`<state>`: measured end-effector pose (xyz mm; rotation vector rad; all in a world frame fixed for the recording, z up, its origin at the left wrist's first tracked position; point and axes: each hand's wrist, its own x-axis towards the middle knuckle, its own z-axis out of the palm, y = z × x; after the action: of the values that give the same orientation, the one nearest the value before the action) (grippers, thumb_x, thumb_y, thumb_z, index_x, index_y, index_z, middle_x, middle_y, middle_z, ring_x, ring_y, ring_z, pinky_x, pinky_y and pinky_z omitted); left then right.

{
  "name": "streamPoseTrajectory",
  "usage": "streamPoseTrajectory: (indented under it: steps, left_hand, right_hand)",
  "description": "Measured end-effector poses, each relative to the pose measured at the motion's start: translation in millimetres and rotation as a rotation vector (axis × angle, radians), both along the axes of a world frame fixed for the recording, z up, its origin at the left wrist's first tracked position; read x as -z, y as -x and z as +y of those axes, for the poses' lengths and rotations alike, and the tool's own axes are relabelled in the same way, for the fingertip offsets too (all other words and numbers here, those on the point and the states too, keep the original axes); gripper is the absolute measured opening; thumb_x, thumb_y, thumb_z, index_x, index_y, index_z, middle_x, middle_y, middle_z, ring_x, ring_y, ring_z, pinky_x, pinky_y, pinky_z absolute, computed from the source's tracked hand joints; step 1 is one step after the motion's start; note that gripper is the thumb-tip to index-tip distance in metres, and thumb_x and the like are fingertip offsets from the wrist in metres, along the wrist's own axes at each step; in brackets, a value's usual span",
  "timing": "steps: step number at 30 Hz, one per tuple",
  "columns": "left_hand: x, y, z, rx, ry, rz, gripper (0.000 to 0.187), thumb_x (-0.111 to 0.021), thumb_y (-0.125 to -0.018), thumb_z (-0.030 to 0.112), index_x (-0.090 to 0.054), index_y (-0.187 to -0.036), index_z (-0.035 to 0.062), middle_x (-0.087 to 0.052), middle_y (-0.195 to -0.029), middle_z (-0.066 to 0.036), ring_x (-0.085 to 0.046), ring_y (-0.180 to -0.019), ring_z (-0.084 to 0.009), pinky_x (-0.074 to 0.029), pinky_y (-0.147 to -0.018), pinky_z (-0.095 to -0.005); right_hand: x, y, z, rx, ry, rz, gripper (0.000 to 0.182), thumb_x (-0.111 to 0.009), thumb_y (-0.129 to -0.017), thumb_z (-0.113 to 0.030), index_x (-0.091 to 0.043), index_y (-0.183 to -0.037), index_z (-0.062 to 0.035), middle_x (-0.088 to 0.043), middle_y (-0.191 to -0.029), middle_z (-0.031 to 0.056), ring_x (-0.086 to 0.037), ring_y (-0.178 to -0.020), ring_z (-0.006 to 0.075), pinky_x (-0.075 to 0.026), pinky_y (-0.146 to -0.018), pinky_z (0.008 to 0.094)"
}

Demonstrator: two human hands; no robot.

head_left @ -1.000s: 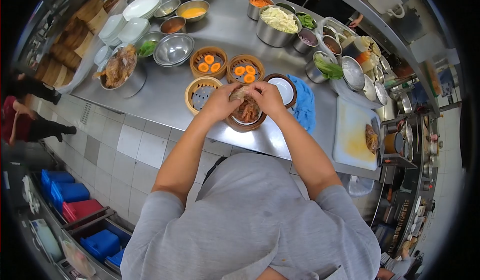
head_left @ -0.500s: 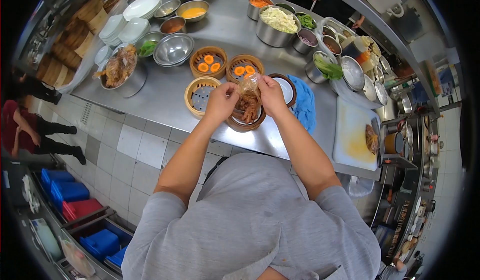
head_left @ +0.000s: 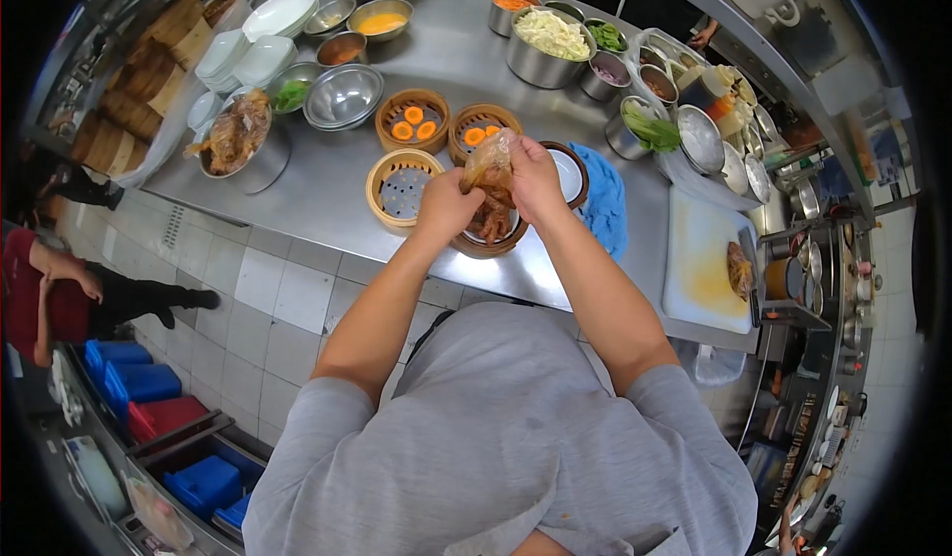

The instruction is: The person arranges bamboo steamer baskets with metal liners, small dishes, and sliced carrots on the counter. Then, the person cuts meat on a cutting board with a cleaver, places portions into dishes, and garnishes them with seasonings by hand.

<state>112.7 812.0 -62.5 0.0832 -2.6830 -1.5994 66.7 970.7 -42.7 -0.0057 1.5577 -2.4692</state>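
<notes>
Both hands grip a clear plastic bag point(head_left: 488, 162) with brown sauce inside. My left hand point(head_left: 446, 205) pinches its lower left side; my right hand point(head_left: 536, 181) is closed on its upper right. Below the bag's mouth, brown pieces that look like braised chicken feet point(head_left: 491, 221) lie over a dish in a bamboo steamer point(head_left: 483, 250). Left of it stands a steamer with a perforated liner point(head_left: 403, 193). Behind are two steamers with orange slices, one at left point(head_left: 413, 123) and one partly hidden by my hands point(head_left: 476, 131). A dark-rimmed steamer holds a white dish point(head_left: 567, 174).
A blue cloth point(head_left: 603, 204) lies right of the steamers, then a white cutting board point(head_left: 699, 268) with a bagged brown item point(head_left: 739, 270). At left, a metal pot point(head_left: 263, 164) holds more filled bags. A shredded cabbage pot point(head_left: 548, 45) stands behind. Other people are at far left and top right.
My left hand has moved slightly right and down, onto the bag's lower part. The bag is now tilted and squeezed lower. At left, the person in red has shifted toward the camera.
</notes>
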Motion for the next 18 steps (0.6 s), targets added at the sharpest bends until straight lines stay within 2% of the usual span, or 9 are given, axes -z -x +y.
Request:
streamPoseTrajectory:
  steps: [3, 5, 6, 8, 9, 11, 12, 14, 18]
  left_hand:
    - [11, 2, -9, 0.087, 0.11, -0.069, 0.034, -0.073, -0.085, 0.017, -0.075, -0.114, -0.0012, -0.078, -0.1, -0.022, -0.076, -0.089, -0.0334, -0.058, -0.082, -0.0422]
    - [24, 3, -13, 0.111, 0.166, 0.176, 0.032, -0.073, -0.086, 0.019, -0.077, -0.112, 0.0006, -0.078, -0.1, -0.022, -0.075, -0.09, -0.0372, -0.058, -0.084, -0.0437]
    - [18, 3, -12, 0.113, 0.167, 0.177, 0.032, -0.073, -0.086, 0.019, -0.077, -0.112, 0.0006, -0.078, -0.1, -0.022, -0.075, -0.09, -0.0372, -0.058, -0.084, -0.0437]
    - [4, 4, -7, 0.035, 0.005, -0.095, 0.034, -0.076, -0.087, 0.024, -0.077, -0.113, 0.0023, -0.077, -0.105, -0.022, -0.073, -0.097, -0.041, -0.057, -0.088, -0.0465]
    - [-9, 3, -2, 0.035, 0.006, -0.094, 0.034, -0.076, -0.087, 0.024, -0.077, -0.113, 0.0023, -0.077, -0.105, -0.022, -0.073, -0.097, -0.041, -0.057, -0.088, -0.0465]
    - [-35, -1, 11, 0.079, 0.132, 0.008, 0.037, -0.078, -0.088, 0.029, -0.077, -0.113, 0.0021, -0.076, -0.109, -0.022, -0.072, -0.101, -0.0427, -0.056, -0.091, -0.0488]
    - [-30, 1, 14, 0.077, 0.134, 0.008, 0.037, -0.078, -0.088, 0.029, -0.077, -0.113, 0.0021, -0.076, -0.109, -0.022, -0.072, -0.101, -0.0427, -0.056, -0.091, -0.0488]
    - [-9, 14, 20, 0.065, 0.442, 0.261, 0.037, -0.076, -0.089, 0.034, -0.077, -0.111, 0.0041, -0.075, -0.106, -0.025, -0.072, -0.101, -0.0418, -0.057, -0.09, -0.0493]
    - [12, 44, 15, 0.21, 0.602, 0.168, 0.034, -0.076, -0.088, 0.033, -0.077, -0.107, 0.0045, -0.076, -0.103, -0.024, -0.073, -0.099, -0.0394, -0.058, -0.09, -0.0493]
  right_hand:
    - [-7, 3, 1, 0.053, 0.059, 0.031, 0.033, -0.054, -0.114, -0.03, -0.066, -0.121, -0.0002, -0.073, -0.11, 0.0082, -0.071, -0.097, 0.0173, -0.058, -0.089, 0.0347]
    - [-17, 6, 2, 0.086, 0.126, 0.02, 0.031, -0.054, -0.114, -0.03, -0.066, -0.12, -0.0018, -0.073, -0.109, 0.0084, -0.071, -0.098, 0.0193, -0.059, -0.091, 0.037]
    - [-22, 8, 3, 0.083, 0.164, 0.013, 0.031, -0.055, -0.114, -0.03, -0.065, -0.12, -0.002, -0.073, -0.11, 0.0088, -0.071, -0.1, 0.0201, -0.059, -0.092, 0.0376]
    - [-31, 11, 6, 0.082, 0.204, 0.007, 0.031, -0.055, -0.113, -0.031, -0.065, -0.119, -0.0021, -0.073, -0.11, 0.0093, -0.071, -0.101, 0.0208, -0.058, -0.093, 0.0382]
    - [-35, 12, 7, 0.086, 0.228, 0.026, 0.031, -0.053, -0.114, -0.03, -0.065, -0.119, -0.0013, -0.072, -0.11, 0.0101, -0.071, -0.1, 0.021, -0.058, -0.093, 0.038]
    - [-39, 15, 9, 0.086, 0.255, 0.044, 0.032, -0.051, -0.115, -0.029, -0.064, -0.118, -0.0004, -0.072, -0.11, 0.0109, -0.071, -0.099, 0.0212, -0.058, -0.093, 0.0377]
    - [-40, 16, 11, 0.104, 0.266, 0.065, 0.031, -0.051, -0.115, -0.029, -0.064, -0.118, -0.0006, -0.072, -0.11, 0.0109, -0.071, -0.099, 0.0216, -0.058, -0.093, 0.0385]
    - [-46, 17, 17, 0.124, 0.278, 0.089, 0.031, -0.052, -0.115, -0.029, -0.063, -0.118, -0.0008, -0.072, -0.11, 0.0109, -0.071, -0.099, 0.022, -0.059, -0.093, 0.0394]
    - [-53, 20, 42, 0.216, 0.357, 0.116, 0.031, -0.052, -0.114, -0.03, -0.063, -0.12, -0.0018, -0.071, -0.112, 0.0106, -0.07, -0.104, 0.0241, -0.057, -0.097, 0.0421]
